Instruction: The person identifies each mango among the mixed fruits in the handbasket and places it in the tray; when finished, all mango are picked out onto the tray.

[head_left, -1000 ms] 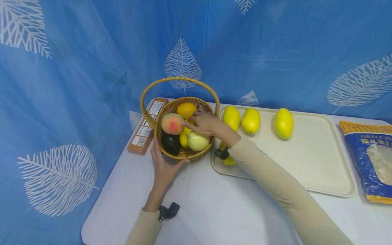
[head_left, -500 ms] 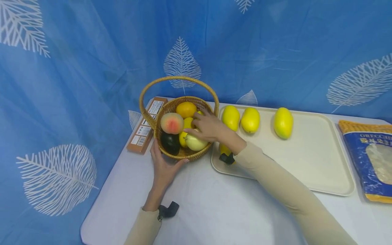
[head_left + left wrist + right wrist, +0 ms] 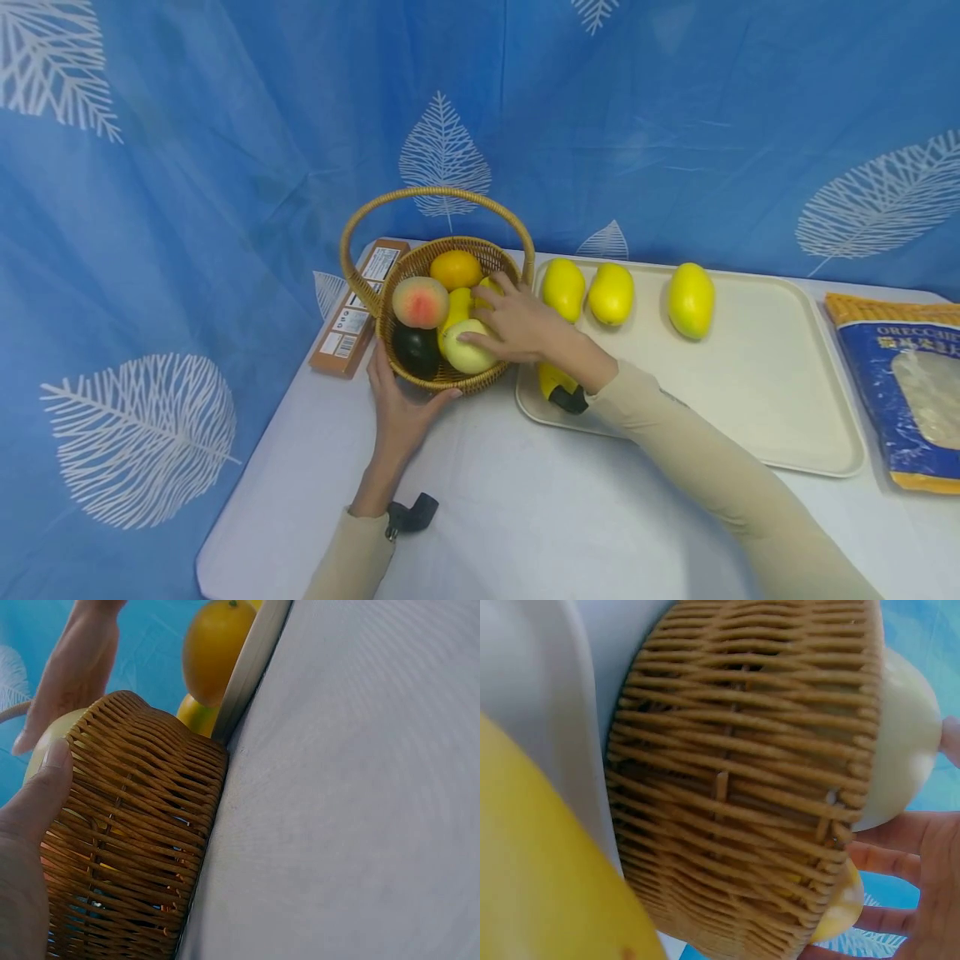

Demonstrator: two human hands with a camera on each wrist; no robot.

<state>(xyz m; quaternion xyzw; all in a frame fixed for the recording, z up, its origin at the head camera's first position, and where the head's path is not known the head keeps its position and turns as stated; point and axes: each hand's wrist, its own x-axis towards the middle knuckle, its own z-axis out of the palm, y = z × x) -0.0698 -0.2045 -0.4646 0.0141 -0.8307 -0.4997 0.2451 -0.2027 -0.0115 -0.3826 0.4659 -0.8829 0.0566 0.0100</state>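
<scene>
My left hand [image 3: 401,417] grips the near side of a wicker basket [image 3: 420,383]; its thumb lies against the rim in the left wrist view. Inside sit a peach [image 3: 421,302], an orange fruit [image 3: 456,269], a dark, avocado-like fruit [image 3: 417,351], a pale green pear [image 3: 467,353] and a yellow fruit [image 3: 455,310]. Over the basket's right side reaches my right hand [image 3: 525,325], fingers spread. Its thumb touches the pear, while the other fingers reach past it over another yellow fruit [image 3: 844,907]. Whether they press that one I cannot tell.
A cream tray [image 3: 750,400] stands right of the basket, with yellow mangoes [image 3: 691,301] along its back. Another yellow fruit [image 3: 551,379] is partly hidden by my right wrist. A blue pasta bag [image 3: 926,392] lies far right; a brown box [image 3: 348,329] lies left of the basket.
My right hand has drawn back slightly right and toward me, its thumb moving from beside the peach onto the pear. The pear has shifted a little left. My left hand stays on the basket.
</scene>
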